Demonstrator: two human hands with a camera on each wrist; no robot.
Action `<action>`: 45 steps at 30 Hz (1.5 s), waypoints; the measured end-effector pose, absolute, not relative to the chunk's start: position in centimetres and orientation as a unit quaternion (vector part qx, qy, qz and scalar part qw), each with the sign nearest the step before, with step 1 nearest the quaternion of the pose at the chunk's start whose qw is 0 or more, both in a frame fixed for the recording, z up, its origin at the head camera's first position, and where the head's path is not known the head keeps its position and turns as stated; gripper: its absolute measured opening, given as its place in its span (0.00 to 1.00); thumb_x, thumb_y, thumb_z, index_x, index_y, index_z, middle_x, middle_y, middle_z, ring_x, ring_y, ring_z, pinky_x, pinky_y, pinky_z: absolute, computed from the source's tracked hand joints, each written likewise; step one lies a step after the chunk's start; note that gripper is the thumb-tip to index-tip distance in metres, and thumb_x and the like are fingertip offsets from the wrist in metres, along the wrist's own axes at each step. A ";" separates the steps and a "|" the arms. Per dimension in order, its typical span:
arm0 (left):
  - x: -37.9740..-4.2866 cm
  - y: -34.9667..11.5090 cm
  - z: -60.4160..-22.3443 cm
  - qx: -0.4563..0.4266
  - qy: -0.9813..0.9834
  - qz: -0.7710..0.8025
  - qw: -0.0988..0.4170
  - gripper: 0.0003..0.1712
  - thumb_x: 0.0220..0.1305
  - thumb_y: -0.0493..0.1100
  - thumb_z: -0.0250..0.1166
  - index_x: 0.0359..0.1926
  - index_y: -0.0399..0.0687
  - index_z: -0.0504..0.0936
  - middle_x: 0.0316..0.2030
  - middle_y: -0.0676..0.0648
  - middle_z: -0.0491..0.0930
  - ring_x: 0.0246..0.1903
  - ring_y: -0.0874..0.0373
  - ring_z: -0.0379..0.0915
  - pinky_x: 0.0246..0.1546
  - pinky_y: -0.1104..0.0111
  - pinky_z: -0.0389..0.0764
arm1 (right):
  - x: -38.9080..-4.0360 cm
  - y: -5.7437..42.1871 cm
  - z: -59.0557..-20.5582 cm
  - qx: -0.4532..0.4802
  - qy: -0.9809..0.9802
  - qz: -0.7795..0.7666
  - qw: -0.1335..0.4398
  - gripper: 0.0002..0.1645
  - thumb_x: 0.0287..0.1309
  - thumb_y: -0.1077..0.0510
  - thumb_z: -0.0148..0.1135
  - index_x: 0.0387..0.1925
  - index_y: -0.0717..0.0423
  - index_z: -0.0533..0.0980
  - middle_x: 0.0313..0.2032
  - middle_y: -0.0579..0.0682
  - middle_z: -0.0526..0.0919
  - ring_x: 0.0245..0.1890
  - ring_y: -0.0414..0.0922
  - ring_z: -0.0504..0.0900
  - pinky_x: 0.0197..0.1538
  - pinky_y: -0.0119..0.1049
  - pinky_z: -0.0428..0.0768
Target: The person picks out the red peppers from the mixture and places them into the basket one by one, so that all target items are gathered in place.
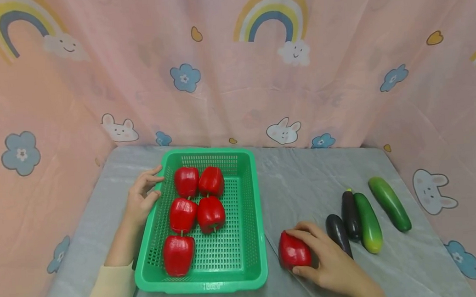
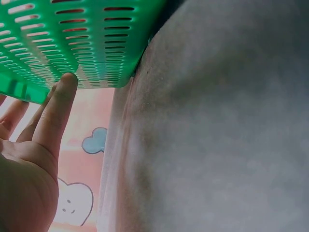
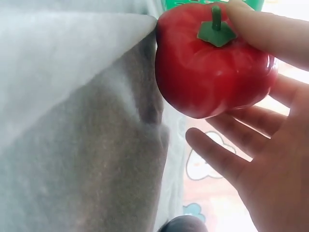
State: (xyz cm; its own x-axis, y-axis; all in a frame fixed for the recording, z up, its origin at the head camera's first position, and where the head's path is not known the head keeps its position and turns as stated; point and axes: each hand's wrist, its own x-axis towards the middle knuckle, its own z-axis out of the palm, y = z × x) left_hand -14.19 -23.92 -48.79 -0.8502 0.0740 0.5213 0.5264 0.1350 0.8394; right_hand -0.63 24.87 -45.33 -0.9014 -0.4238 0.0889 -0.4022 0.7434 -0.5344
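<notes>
Between the thumb and fingers of my right hand (image 1: 330, 261) is a red bell pepper (image 1: 296, 250), gripped just right of the basket. Its green stem and cap show in the right wrist view, where the thumb (image 3: 270, 34) lies over its top. My left hand (image 1: 142, 196) is at the left side of the green plastic basket (image 1: 253, 276), fingers loosely extended. In the left wrist view a fingertip (image 2: 68, 79) touches the slotted basket wall. Several red bell peppers (image 1: 179, 255) lie inside the basket, mostly along its left half.
Right of the right hand lie two eggplants (image 1: 350, 216), one partly hidden behind that hand. Beside them are a zucchini-like green vegetable (image 1: 368, 222) and another green one (image 1: 389, 203). A grey cloth (image 1: 302, 176) covers the table; a patterned pink curtain (image 1: 227, 108) hangs around it.
</notes>
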 end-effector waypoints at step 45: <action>-14.2 -23.7 -48.6 -0.209 -0.729 -0.625 0.188 0.15 0.66 0.19 0.57 0.52 0.18 0.79 0.68 0.22 0.72 0.71 0.53 0.72 0.67 0.73 0.70 | -3.6 23.7 -40.1 -0.294 0.916 -0.260 -0.081 0.48 0.41 0.54 0.92 0.68 0.40 0.82 0.68 0.49 0.76 0.65 0.49 0.76 0.48 0.49 0.91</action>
State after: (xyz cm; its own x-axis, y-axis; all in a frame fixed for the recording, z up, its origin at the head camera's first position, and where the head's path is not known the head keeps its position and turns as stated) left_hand -14.23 -23.71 -48.63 -0.8425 0.0702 0.5342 0.5386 0.1327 0.8320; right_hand -3.63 23.74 -40.13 -0.8136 -0.4970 0.3018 -0.5814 0.6911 -0.4294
